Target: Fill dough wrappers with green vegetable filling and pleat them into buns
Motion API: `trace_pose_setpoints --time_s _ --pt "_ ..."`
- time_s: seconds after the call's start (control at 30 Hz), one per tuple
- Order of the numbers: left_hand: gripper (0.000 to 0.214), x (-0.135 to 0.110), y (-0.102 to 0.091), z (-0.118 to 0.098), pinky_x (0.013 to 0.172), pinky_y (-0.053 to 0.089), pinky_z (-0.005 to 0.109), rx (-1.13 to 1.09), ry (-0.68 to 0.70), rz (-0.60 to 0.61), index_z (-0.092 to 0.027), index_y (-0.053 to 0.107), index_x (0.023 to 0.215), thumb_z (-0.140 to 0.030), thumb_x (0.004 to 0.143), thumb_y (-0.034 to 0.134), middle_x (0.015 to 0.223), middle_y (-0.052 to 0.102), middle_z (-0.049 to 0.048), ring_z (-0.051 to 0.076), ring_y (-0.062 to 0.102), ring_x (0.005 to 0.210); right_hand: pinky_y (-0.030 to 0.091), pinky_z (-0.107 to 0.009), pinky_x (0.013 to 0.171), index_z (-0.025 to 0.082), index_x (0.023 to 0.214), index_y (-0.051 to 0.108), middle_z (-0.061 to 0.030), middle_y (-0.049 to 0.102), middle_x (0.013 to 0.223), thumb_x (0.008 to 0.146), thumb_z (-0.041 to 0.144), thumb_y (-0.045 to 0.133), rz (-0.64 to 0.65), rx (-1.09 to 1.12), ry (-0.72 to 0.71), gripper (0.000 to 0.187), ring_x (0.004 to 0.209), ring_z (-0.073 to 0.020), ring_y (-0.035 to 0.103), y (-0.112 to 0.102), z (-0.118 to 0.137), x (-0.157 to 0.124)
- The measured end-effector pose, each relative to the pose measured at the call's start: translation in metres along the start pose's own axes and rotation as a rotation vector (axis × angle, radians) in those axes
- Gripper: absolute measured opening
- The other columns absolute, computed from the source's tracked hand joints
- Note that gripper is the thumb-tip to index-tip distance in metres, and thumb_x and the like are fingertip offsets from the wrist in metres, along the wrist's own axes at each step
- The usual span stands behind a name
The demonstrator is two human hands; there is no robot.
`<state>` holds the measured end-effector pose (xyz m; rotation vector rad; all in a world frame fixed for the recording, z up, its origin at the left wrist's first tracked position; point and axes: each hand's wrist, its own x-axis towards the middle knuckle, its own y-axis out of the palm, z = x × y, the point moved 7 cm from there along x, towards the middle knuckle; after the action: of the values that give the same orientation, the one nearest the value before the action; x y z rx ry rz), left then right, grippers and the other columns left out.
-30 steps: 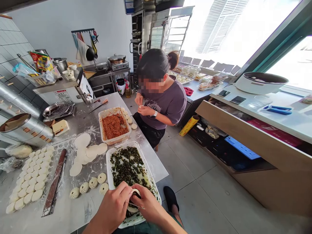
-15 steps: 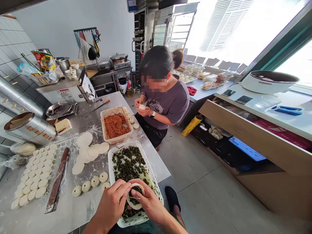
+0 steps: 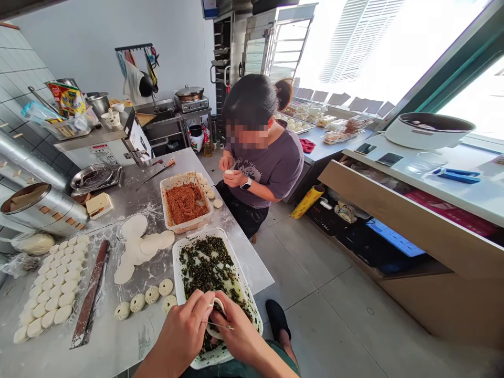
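Note:
A round dough wrapper (image 3: 213,333), cupped with dark green filling inside, is held between my two hands above the tray. My left hand (image 3: 181,328) pinches the wrapper's rim with its fingertips. Curled around the other side is my right hand (image 3: 238,329), its thumb over the opening. A thin metal tool (image 3: 222,326) lies across the wrapper under that thumb; its full shape is hidden. Below sits the white tray (image 3: 258,315) of chopped green filling (image 3: 207,262). Several pleated buns (image 3: 137,302) stand on the table to the left.
Flat dough wrappers (image 3: 137,249), a dark rolling stick (image 3: 90,294) and rows of dough pieces (image 3: 51,289) cover the table's left side. Beyond the tray stands a tub of reddish filling (image 3: 185,202). Across the table corner, a person (image 3: 263,152) works on a piece of dough.
My hands have drawn closer together, and the wrapper's opening looks narrower and more tilted. The view has shifted slightly. The other person still handles dough.

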<state>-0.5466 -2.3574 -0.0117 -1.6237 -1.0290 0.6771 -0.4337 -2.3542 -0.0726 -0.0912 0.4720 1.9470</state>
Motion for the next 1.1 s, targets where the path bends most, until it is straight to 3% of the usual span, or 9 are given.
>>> trace_pose_setpoints --time_s 0.17,0.33,0.43,0.6,0.67,0.73,0.83,1.0,1.1 --pt "0.028 -0.002 0.004 -0.001 0.066 0.055 0.024 0.005 0.042 0.015 -0.026 0.059 0.115 -0.018 0.1 0.037 0.101 0.066 0.0027 0.015 0.07 0.083 0.05 -0.025 0.052 0.023 0.102 0.054 0.0024 0.058 0.079 0.093 0.039 0.051 0.106 -0.095 0.089 0.019 0.061 -0.0147 0.058 0.001 -0.009 0.001" --pt "0.034 -0.001 0.006 -0.004 0.068 0.057 0.025 0.043 0.084 0.028 -0.025 0.054 0.129 -0.018 0.099 0.038 0.107 0.067 0.0046 0.015 0.07 0.083 0.048 -0.022 0.055 0.022 0.091 0.052 -0.0011 0.061 0.088 0.092 0.031 0.05 0.087 -0.304 0.021 0.009 0.07 -0.0149 0.06 -0.002 0.0 0.003" --pt "0.03 0.0 0.007 -0.005 0.067 0.057 0.026 0.025 0.068 0.059 -0.025 0.058 0.117 -0.016 0.098 0.037 0.101 0.066 0.0033 0.017 0.071 0.084 0.047 -0.024 0.052 0.022 0.098 0.055 -0.0006 0.062 0.084 0.092 0.033 0.048 0.137 -0.295 0.136 0.014 0.065 -0.0156 0.06 -0.002 -0.003 0.002" --pt "0.037 0.0 0.009 -0.004 0.067 0.058 0.028 0.027 0.093 0.079 -0.025 0.051 0.134 -0.021 0.1 0.038 0.11 0.067 0.0049 0.016 0.071 0.082 0.051 -0.03 0.073 0.02 0.106 0.062 -0.0026 0.066 0.091 0.082 0.032 0.066 0.14 -0.392 0.053 0.027 0.081 -0.0198 0.061 -0.01 0.013 0.003" --pt "0.03 0.001 0.008 0.002 0.068 0.057 0.028 0.013 0.051 0.077 -0.027 0.057 0.123 -0.021 0.1 0.039 0.104 0.067 0.0029 0.016 0.07 0.081 0.051 -0.031 0.073 0.022 0.122 0.059 -0.0027 0.065 0.097 0.079 0.032 0.071 0.154 -0.297 0.047 0.045 0.085 -0.0204 0.06 -0.011 0.016 0.002" --pt "0.025 0.003 0.003 0.009 0.071 0.057 0.027 -0.031 -0.014 0.032 -0.028 0.061 0.113 -0.022 0.101 0.04 0.101 0.066 0.0015 0.015 0.07 0.083 0.053 -0.031 0.07 0.024 0.13 0.054 -0.0031 0.063 0.102 0.087 0.039 0.066 0.177 -0.087 0.081 0.047 0.086 -0.0202 0.061 -0.01 0.014 0.001" --pt "0.032 0.004 -0.003 0.01 0.072 0.057 0.024 -0.067 -0.033 -0.047 -0.028 0.055 0.129 -0.022 0.102 0.041 0.105 0.067 0.0024 0.013 0.07 0.084 0.056 -0.035 0.077 0.024 0.126 0.054 -0.0031 0.062 0.102 0.096 0.049 0.056 0.197 0.159 0.038 0.039 0.09 -0.0204 0.063 -0.005 0.012 0.002" --pt "0.025 0.005 -0.003 0.003 0.069 0.056 0.024 -0.057 -0.008 -0.072 -0.025 0.06 0.114 -0.019 0.101 0.039 0.098 0.066 0.0031 0.014 0.07 0.083 0.053 -0.032 0.066 0.025 0.12 0.054 0.0 0.06 0.086 0.097 0.049 0.055 0.132 0.167 -0.01 0.034 0.073 -0.0168 0.06 0.002 0.008 0.005" --pt "0.033 0.004 -0.002 0.002 0.068 0.057 0.025 0.0 0.003 -0.039 -0.026 0.053 0.13 -0.018 0.1 0.04 0.11 0.067 0.0047 0.014 0.071 0.082 0.051 -0.031 0.064 0.026 0.116 0.055 -0.0004 0.06 0.091 0.099 0.05 0.051 0.086 0.061 -0.032 0.029 0.072 -0.0161 0.059 0.001 0.009 0.004"
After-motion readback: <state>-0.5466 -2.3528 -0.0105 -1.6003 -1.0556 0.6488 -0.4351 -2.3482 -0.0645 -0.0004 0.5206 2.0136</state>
